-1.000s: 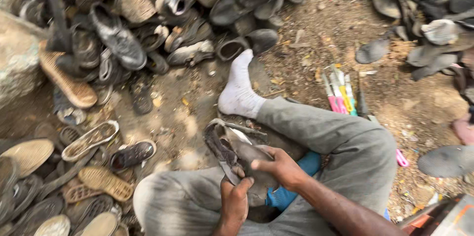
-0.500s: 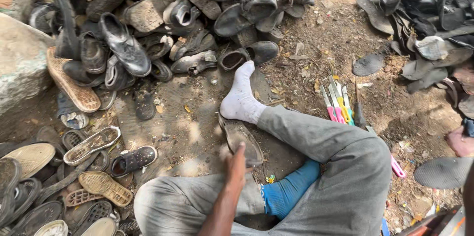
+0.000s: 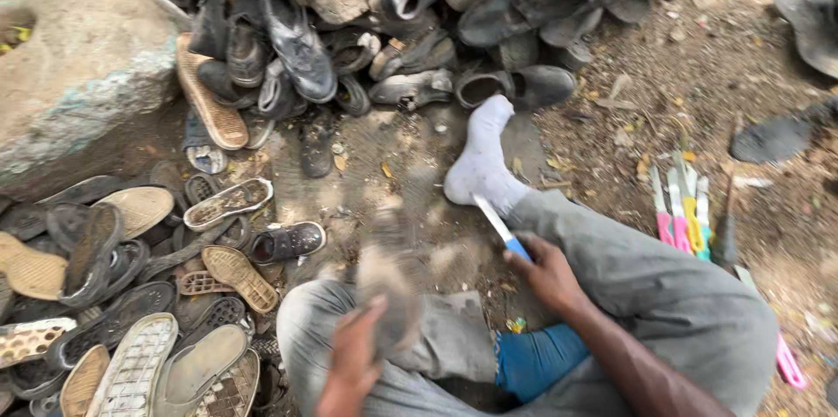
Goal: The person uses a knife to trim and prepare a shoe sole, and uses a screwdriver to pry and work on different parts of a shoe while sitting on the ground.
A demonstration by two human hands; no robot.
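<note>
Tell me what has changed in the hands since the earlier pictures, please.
A second ago both hands gripped one dark shoe on the lap. Now they have parted: the left hand holds a blurred shoe sole over the left knee, and the right hand has taken up a blue-handled blade. The pile of old shoes, the rock and the white-socked foot stayed as they were.

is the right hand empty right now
No, the right hand grips a blue-handled knife whose pale blade points toward the white sock.

Dappled daylight, soft shadows (foreground motion-blurred)
</note>
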